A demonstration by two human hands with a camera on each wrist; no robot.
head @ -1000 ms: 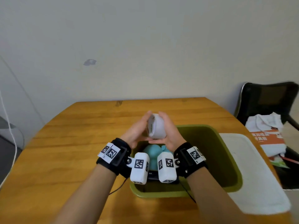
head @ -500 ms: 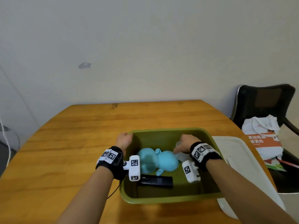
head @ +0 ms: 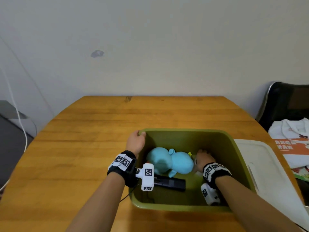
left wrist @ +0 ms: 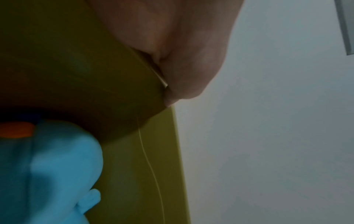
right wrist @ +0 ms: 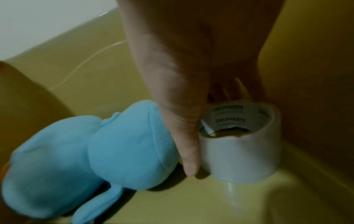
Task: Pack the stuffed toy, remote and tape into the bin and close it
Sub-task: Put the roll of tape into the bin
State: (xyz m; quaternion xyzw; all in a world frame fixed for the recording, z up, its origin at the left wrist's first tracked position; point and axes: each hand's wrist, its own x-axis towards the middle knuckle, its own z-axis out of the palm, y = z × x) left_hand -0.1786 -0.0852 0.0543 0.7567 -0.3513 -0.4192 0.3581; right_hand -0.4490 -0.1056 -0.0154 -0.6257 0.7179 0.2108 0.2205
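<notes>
An olive green bin (head: 240, 166) sits on the wooden table. Inside it a blue stuffed toy (head: 170, 160) lies on its side, with the black remote (head: 168, 182) on the floor in front of it. My right hand (head: 202, 154) reaches into the bin to the right of the toy. It holds a white tape roll (right wrist: 241, 151) that stands on the bin floor, with the thumb (right wrist: 184, 128) against the roll's side and fingers on its far side. My left hand (head: 139, 133) grips the bin's far left rim corner.
The bin's white lid (head: 267, 173) lies flat on the table just right of the bin. A black chair (head: 284, 104) with clothes and a printed bag stands at the far right. A white cable hangs at the left wall.
Both hands held the tape above the bin a second ago. The right hand has since lowered it to the bin floor beside the toy, and the left hand has moved to the rim.
</notes>
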